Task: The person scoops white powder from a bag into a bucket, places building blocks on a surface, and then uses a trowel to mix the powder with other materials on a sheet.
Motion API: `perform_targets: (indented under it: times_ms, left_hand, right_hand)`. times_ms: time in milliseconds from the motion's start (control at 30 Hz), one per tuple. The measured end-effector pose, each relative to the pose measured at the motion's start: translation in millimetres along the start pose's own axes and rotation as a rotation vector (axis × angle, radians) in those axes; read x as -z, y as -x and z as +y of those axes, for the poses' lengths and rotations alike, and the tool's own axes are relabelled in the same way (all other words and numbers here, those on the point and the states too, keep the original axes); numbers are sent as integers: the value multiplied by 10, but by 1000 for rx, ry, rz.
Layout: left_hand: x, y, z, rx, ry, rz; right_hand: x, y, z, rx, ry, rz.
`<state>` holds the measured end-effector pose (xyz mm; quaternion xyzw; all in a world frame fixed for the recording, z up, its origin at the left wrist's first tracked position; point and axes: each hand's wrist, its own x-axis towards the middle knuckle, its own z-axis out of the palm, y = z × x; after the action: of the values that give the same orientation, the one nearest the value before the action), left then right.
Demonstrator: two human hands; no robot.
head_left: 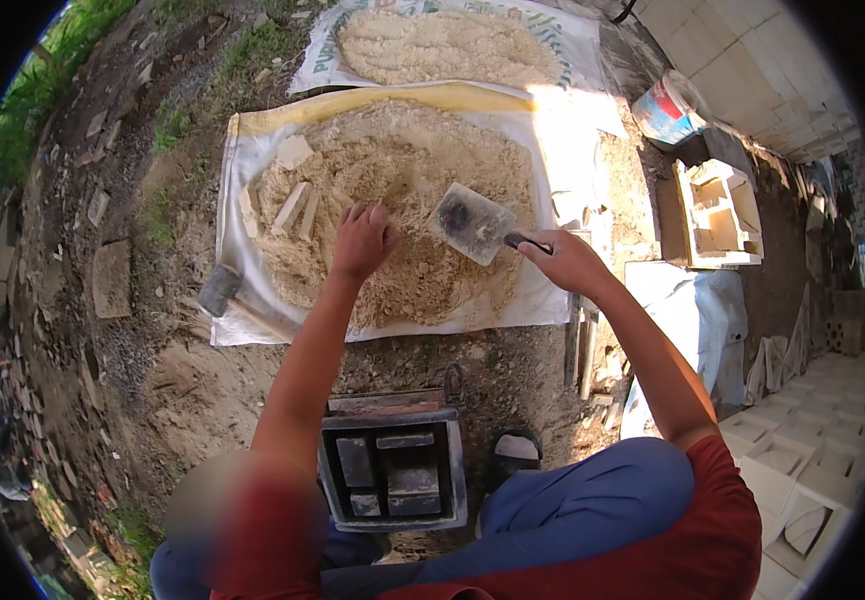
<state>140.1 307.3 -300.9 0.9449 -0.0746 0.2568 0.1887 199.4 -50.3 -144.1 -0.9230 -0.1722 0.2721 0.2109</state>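
Note:
A pile of damp, pale sandy mix [392, 150] lies on a white sheet [237, 165] in front of me. My right hand [560, 260] grips the dark handle of a trowel; its flat, grey, mix-smeared blade [472, 222] rests over the right part of the pile. At the pile's middle is my left hand [365, 240], fingers curled in and their tips partly hidden, so what they hold, if anything, cannot be made out. Several pale flat strips [292, 208] lie on the mix, left of that hand. Close to my legs stands a dark metal block mould [457, 470] with inner cores.
A mallet [220, 290] lies at the sheet's left corner. Behind is a second sack sheet [582, 40] bearing more mix [452, 50]. To the right are a bucket [667, 110], a pale hollow block [720, 215] and stacked blocks [802, 470]. My shoe [514, 450] is beside the mould.

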Motion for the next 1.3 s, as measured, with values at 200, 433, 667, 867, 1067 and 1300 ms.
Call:
perform_targets:
  times_ms: [200, 433, 667, 867, 1067, 1300]
  left_hand:
    - [7, 58, -94, 22, -19, -131]
    - [19, 52, -105, 47, 19, -220]
    - [2, 86, -157, 10, -41, -217]
    - [84, 178, -70, 93, -89, -41]
    - [25, -345, -27, 172, -207, 117]
    - [-30, -307, -231, 300, -57, -163]
  right_hand:
    - [-2, 9, -58, 33, 14, 12]
    - [181, 116, -142, -14, 88, -39]
    - [107, 146, -139, 15, 90, -9]
    - [175, 150, -228, -30, 70, -48]
    - [67, 32, -2, 57, 44, 61]
    - [110, -128, -284, -81, 64, 131]
